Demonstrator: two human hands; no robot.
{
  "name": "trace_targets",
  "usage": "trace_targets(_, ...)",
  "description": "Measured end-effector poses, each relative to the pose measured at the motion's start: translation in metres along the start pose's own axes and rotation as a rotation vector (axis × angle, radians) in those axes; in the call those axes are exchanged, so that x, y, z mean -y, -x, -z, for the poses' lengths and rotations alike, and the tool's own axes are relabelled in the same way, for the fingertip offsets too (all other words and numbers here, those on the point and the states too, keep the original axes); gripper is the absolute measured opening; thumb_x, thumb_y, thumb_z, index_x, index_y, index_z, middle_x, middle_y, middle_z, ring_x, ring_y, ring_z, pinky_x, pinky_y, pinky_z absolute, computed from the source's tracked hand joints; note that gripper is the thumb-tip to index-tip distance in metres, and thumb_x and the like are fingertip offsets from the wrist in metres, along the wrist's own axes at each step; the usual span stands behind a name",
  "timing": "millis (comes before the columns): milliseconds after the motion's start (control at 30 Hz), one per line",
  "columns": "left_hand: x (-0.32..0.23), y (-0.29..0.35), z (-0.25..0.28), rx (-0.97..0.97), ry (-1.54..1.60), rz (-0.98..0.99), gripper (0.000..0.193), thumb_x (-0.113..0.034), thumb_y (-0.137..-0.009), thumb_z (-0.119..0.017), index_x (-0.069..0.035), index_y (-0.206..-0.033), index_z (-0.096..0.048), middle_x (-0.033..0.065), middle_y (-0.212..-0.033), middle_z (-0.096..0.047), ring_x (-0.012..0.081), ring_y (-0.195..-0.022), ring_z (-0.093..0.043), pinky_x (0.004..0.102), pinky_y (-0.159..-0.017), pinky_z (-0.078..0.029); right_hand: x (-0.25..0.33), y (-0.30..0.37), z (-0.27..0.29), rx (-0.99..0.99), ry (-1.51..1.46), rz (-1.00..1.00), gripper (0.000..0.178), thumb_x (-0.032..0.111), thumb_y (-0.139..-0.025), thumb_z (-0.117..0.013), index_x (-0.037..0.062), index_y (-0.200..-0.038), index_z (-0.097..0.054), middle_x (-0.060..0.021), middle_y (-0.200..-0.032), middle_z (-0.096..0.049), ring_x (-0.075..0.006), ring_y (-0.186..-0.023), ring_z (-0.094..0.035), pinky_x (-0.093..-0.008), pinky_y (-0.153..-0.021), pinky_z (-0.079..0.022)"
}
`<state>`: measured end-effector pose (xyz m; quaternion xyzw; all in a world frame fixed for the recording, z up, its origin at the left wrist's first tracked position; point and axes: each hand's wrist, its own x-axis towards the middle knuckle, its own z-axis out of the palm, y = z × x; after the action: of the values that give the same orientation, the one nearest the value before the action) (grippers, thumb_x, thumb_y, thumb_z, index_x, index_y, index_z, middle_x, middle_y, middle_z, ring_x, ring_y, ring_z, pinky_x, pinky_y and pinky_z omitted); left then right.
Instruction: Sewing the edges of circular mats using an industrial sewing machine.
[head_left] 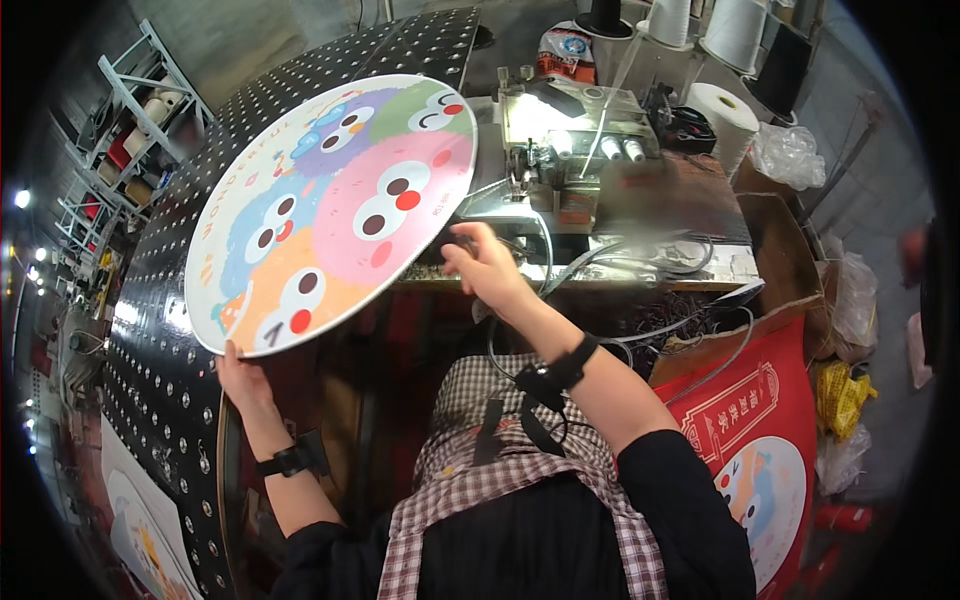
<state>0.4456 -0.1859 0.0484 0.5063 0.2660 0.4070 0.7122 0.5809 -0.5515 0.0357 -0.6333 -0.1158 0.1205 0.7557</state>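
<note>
Round printed mat [335,205] between left hand [240,375] and right hand [480,262].

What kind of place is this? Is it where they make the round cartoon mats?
Probably a small sewing workshop. A sewing machine sits on the table, big white thread cones stand behind it, and the person's left hand and right hand hold a round cartoon mat beside it.

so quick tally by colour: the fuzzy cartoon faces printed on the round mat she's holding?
Cartoon faces on the round mat, by colour:
Purple: 1
Green: 1
Blue: 1
Pink: 1
Orange: 1
Total: 5
The left hand holds the mat's lower edge; the right hand is at its right edge.
</note>
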Motion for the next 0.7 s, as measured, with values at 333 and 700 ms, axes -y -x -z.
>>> trace_targets(333,0.003,0.097,-0.183,1.05,-1.058,-0.824,0.05,-0.018,-0.074,-0.067,-0.004,-0.119,-0.05,0.0133,-0.114,-0.052,0.0254,-0.107,-0.05,0.0344,-0.088,-0.041,0.003,-0.017,0.018,-0.227,-0.427,0.084,0.021,0.021,-0.093,-0.044,0.0078,-0.106,-0.054,0.0001,-0.072,-0.054,-0.0044,-0.06,-0.048,-0.0176,-0.053,-0.04)
trace_targets(700,0.038,0.088,-0.3,1.117,-1.32,-1.133,0.021,-0.016,-0.074,-0.057,-0.004,-0.092,-0.057,0.0137,-0.078,-0.054,0.0308,-0.075,-0.056,0.0403,-0.063,-0.045,0.0,-0.05,0.01,-0.134,-0.892,-0.307,0.049,0.053,-0.089,-0.036,0.0099,-0.075,-0.055,0.0026,-0.058,-0.046,-0.01,-0.05,-0.039,-0.0231,-0.046,-0.032)
